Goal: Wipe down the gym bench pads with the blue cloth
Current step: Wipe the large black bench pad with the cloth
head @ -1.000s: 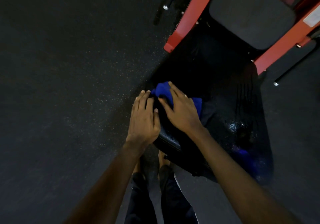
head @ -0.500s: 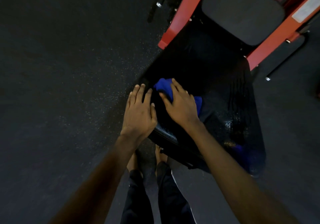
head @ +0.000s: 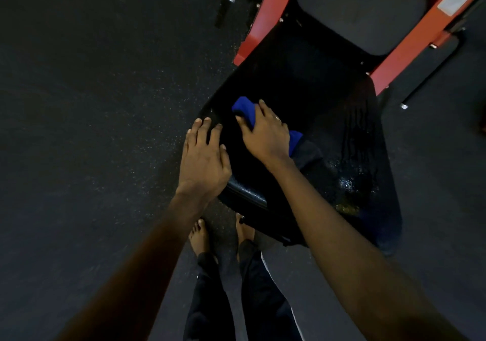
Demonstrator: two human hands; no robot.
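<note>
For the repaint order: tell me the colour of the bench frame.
Red. The frame shows best in the head view.

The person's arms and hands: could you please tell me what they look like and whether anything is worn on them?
Both the left arm and right arm are bare to the frame's edge, no sleeves showing. The left hand and right hand wear no gloves, and no watch or band shows at either wrist.

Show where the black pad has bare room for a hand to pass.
Bare: the black pad between blue cloth and red frame, and its wet right side. Crowded: the near-left corner, left hand resting beside the right hand gripping the cloth.
</note>
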